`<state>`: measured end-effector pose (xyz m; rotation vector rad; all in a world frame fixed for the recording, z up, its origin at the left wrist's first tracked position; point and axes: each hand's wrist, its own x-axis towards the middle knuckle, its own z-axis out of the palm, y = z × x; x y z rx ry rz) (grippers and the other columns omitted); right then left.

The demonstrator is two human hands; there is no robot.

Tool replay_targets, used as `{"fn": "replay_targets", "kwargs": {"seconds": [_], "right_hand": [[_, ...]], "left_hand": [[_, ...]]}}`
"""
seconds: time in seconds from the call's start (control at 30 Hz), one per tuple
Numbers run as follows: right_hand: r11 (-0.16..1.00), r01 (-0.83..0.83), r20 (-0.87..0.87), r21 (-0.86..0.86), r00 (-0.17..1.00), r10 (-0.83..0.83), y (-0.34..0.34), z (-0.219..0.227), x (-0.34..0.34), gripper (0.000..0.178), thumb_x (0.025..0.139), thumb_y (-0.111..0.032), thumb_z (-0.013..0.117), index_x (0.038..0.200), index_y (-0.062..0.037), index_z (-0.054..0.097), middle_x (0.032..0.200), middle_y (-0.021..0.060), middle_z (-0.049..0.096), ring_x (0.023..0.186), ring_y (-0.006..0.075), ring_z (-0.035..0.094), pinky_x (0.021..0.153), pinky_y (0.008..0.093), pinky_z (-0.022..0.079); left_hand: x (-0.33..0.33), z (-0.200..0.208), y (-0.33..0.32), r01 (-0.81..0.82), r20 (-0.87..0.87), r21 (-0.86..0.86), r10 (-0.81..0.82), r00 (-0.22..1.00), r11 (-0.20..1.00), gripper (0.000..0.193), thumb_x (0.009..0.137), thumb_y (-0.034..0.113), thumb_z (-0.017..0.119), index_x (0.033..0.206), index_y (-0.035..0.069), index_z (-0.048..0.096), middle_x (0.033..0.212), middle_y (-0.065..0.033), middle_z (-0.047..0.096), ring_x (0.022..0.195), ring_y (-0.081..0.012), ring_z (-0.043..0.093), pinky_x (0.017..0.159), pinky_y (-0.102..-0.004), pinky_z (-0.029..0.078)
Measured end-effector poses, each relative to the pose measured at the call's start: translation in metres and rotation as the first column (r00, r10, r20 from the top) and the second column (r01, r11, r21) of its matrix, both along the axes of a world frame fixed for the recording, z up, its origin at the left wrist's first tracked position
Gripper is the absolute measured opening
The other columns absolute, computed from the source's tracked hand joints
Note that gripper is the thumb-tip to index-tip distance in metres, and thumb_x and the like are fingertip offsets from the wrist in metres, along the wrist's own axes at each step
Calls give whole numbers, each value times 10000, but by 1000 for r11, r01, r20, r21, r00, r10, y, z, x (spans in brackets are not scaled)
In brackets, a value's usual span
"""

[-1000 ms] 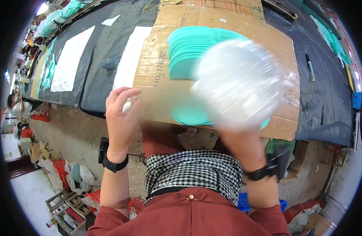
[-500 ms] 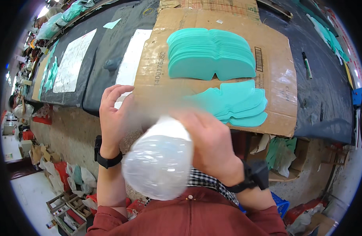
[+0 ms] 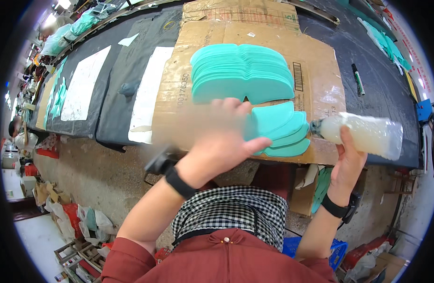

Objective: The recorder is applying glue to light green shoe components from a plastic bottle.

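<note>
The right hand (image 3: 345, 170) has its fingers (image 3: 347, 139) curled against a clear bottle (image 3: 379, 137) of cloudy, pale liquid, gripping it by its lower side, with one finger laid up along the wall. The bottle lies nearly level in the grip, above the right edge of a cardboard sheet (image 3: 320, 92), its dark cap (image 3: 315, 126) pointing left towards a small fan of teal pieces (image 3: 285, 128).

The left hand (image 3: 217, 148) is spread, palm down, over the left part of that fan. Its thumb (image 3: 258, 145) reaches out to the right, well apart from the other fingers (image 3: 231, 104), which stretch forward. Nothing shows in its hold; blur beside the hand hides part of it, and whether the fingertips press on the pieces I cannot tell.

The fan lies near the close edge of the cardboard, its pieces overlapping in steps. Just beyond it rests a thicker teal stack (image 3: 245, 70), with a small notch in its near edge. The cardboard covers part of a dark worktop (image 3: 382, 96), where a marker pen (image 3: 358, 79) lies to the right and a white sheet (image 3: 151, 96) to the left.
</note>
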<state>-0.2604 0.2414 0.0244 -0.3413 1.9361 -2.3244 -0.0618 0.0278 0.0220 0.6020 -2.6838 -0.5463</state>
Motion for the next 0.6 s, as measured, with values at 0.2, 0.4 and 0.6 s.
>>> {"fn": "replay_targets", "kwargs": {"seconds": [0.2, 0.4, 0.6], "right_hand": [[982, 69, 184, -173, 982, -36, 55, -18, -11, 498, 1001, -201, 761, 1435, -45, 572, 1358, 105, 666, 1216, 245, 680, 1020, 405, 592], [979, 123, 199, -162, 976, -90, 61, -23, -10, 536, 1003, -212, 763, 1466, -54, 544, 1386, 100, 650, 1233, 252, 668, 1021, 407, 592], [985, 44, 149, -166, 989, -19, 41, -19, -2, 565, 1009, -185, 749, 1504, -80, 497, 1418, 99, 622, 1255, 254, 656, 1037, 413, 587]], "left_hand": [[-38, -4, 16, 55, 206, 76, -70, 976, 996, 911, 760, 623, 837, 1373, -10, 605, 1346, -197, 586, 1273, -372, 506, 1112, -521, 361], [-36, -10, 13, 84, 194, 65, -95, 976, 994, 1010, 645, 540, 928, 1416, 10, 546, 1378, -198, 549, 1305, -381, 480, 1146, -531, 328], [-33, -21, 14, 100, 104, 117, -113, 988, 988, 967, 642, 457, 952, 1410, 24, 554, 1386, -191, 536, 1330, -384, 469, 1169, -550, 316]]}}
